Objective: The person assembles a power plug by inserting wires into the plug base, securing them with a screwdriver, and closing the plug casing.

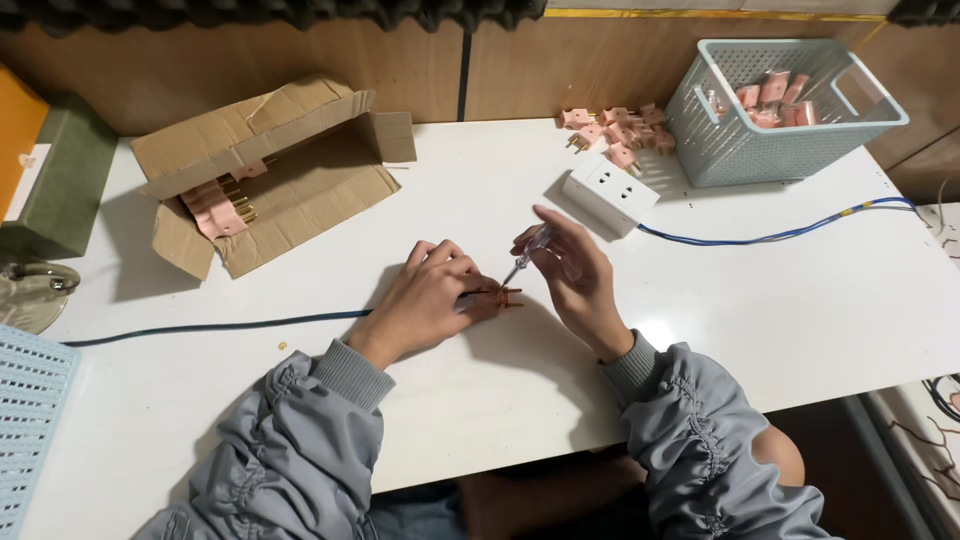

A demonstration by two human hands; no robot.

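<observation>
My left hand [430,300] rests on the white table [780,310] and pinches a small pink plug [505,296] with brass prongs, pressing it down. My right hand [575,270] holds a thin screwdriver with a clear handle [528,252], its tip angled down onto the plug. A dark blue cable [215,326] runs from under my left hand off to the left.
A white socket block [610,187] with a blue cable [770,238] lies behind my hands. Several pink plugs [615,128] are heaped beside a pale blue basket [735,150] holding more. An open cardboard box [270,175] of pink plugs sits at the left.
</observation>
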